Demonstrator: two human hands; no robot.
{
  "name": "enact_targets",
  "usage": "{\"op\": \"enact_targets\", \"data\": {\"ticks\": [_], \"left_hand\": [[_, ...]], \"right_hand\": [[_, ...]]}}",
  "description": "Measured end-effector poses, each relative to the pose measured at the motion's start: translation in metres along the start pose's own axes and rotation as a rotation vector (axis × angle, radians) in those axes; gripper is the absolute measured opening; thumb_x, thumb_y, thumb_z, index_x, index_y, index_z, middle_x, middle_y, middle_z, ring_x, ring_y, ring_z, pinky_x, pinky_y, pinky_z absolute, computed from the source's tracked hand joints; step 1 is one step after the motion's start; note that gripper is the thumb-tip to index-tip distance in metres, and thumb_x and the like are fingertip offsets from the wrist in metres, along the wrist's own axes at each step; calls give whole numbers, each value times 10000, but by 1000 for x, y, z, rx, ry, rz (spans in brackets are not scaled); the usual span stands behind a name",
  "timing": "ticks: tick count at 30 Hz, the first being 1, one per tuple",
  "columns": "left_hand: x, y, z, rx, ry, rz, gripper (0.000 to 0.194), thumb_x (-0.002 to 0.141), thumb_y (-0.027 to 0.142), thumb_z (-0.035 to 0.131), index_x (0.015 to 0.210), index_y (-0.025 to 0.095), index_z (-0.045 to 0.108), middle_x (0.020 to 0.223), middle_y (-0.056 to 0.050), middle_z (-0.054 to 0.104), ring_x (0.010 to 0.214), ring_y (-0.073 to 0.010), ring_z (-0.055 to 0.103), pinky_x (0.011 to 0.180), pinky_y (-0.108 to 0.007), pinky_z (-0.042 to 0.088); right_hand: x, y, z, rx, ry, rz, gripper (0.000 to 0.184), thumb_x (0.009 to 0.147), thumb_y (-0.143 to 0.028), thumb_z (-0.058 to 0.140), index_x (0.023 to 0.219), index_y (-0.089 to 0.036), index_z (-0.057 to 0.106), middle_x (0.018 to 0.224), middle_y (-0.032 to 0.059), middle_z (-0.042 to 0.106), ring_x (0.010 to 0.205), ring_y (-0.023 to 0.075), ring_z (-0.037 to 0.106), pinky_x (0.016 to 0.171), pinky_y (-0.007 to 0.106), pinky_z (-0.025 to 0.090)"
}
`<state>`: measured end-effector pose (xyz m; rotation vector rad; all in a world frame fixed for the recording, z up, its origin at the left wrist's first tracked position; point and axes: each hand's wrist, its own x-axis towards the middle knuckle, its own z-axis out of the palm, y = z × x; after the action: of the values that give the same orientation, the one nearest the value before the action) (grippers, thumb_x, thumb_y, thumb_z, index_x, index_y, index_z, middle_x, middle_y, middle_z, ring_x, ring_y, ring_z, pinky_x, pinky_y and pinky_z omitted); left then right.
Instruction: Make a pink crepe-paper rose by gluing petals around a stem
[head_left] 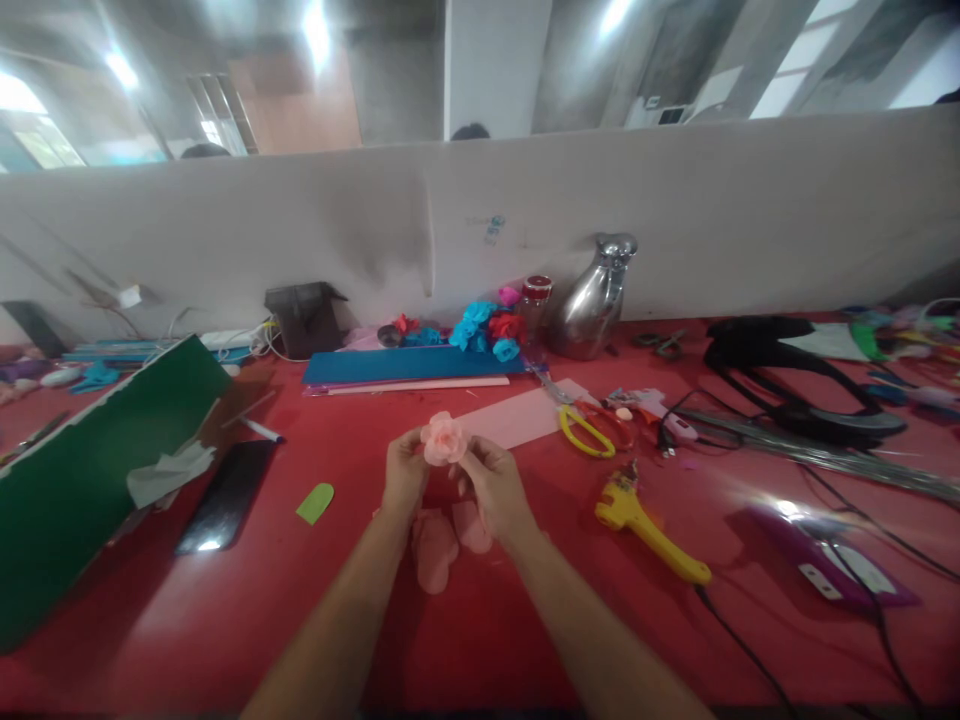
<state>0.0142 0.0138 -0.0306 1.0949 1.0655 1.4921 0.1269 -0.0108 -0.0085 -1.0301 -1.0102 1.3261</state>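
Observation:
Between my two hands, above the red table, is a pink paper flower [444, 438] with layered petals facing up. My left hand [407, 472] pinches its left side, and my right hand [491, 485] has thumb and fingers closed on its right edge. Whatever lies under the bloom is hidden by the petals and fingers. Below my hands, loose pink paper petals [433, 560] lie on the table. Behind my right hand is a flat pink paper strip [517, 415].
Yellow-handled scissors [586, 432] and a yellow glue gun [652, 525] with a cord lie right. A phone [227, 495], a green petal [315, 503] and a green board [112, 480] are left. At the back stand a steel jug [594, 305] and blue paper flowers [474, 328].

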Motion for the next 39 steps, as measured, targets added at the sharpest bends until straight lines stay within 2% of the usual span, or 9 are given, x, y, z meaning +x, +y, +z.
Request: {"op": "enact_targets", "data": {"ticks": [14, 18, 25, 33, 36, 39], "left_hand": [[-2, 4, 1, 0, -20, -13, 151, 601, 137, 589, 706, 138, 696, 596, 18, 634, 524, -99, 505, 582, -227, 431], [-2, 3, 0, -5, -13, -1, 185, 591, 109, 572, 723, 132, 699, 588, 16, 629, 521, -98, 500, 561, -218, 425], [-2, 8, 2, -44, 10, -17, 168, 587, 122, 610, 723, 138, 707, 643, 2, 670, 605, -127, 567, 636, -244, 457], [1, -2, 3, -112, 48, -43, 221, 621, 234, 681, 813, 129, 712, 679, -31, 682, 681, -164, 609, 689, -287, 476], [0, 2, 0, -108, -2, -20, 172, 614, 234, 700, 759, 141, 709, 661, -19, 671, 657, -155, 597, 681, -281, 470], [-1, 12, -4, -57, -101, 50, 75, 587, 209, 723, 615, 153, 681, 648, -11, 651, 646, -142, 577, 659, -258, 454]], "right_hand": [[0, 1, -1, 9, -32, -31, 187, 725, -350, 625, 648, -185, 584, 536, -27, 555, 437, 75, 436, 412, 199, 325], [1, 1, -2, -28, -25, -55, 173, 717, -308, 619, 610, -187, 557, 520, -38, 536, 431, 69, 423, 422, 197, 317], [0, 2, -3, 19, -41, -46, 174, 743, -314, 574, 624, -187, 572, 544, -23, 555, 462, 82, 442, 440, 204, 339], [0, -4, -3, 98, 100, -52, 208, 720, -324, 558, 558, -193, 552, 486, -26, 509, 430, 90, 413, 402, 219, 274], [-1, -8, -3, 105, 134, -45, 227, 722, -324, 563, 540, -191, 533, 467, -33, 488, 419, 87, 382, 411, 230, 258], [0, -10, -4, 158, 144, -37, 248, 726, -327, 582, 533, -190, 510, 474, -44, 453, 436, 85, 364, 431, 227, 266]]}}
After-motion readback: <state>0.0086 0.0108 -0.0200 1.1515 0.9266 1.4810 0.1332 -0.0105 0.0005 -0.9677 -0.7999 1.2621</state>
